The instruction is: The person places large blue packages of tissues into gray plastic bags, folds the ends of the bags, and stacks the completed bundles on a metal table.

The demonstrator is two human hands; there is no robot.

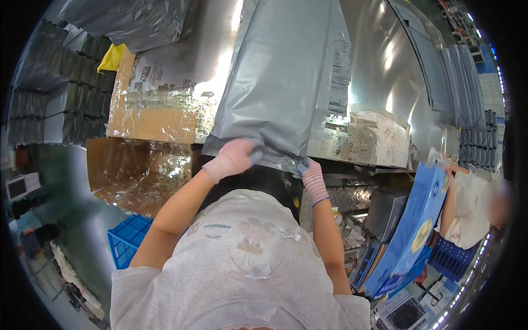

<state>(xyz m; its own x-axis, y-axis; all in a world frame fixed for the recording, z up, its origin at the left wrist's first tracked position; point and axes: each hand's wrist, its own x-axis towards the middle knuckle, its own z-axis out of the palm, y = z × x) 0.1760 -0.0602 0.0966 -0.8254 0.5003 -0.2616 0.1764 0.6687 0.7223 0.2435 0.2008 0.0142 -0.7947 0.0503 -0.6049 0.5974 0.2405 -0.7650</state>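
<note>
A large grey plastic mailer bag (286, 77) lies flat on the shiny metal tabletop (379, 60), stretching away from the person with its near, open end at the tabletop's front edge. Both of the person's hands wear light knitted gloves and grip that near end. The left hand (234, 158) is closed around the bag's lower left corner, its fingers curled over the bunched plastic. The right hand (312, 175), in a striped glove with a blue band at the wrist, pinches the lower right corner of the bag, though its fingertips are mostly hidden under the fold, so how tightly they close cannot be told.

Left of the bag, flattened cardboard (148, 124) patched with clear tape lies on the tabletop and hangs over its edge. Further left stand rows of dark grey packed bundles (60, 93), with a yellow scrap (111, 58) near them and a crumpled grey sack (132, 22) at the far left corner. Right of the bag sits a stack of taped paper packets (377, 137), and beyond it more grey mailers (456, 82) are piled along the right side.

Below the tabletop, a blue plastic crate (127, 237) stands on the floor to the left. At the right, another person (467, 209) in a light shirt holds up a large blue flat box (412, 231)
</note>
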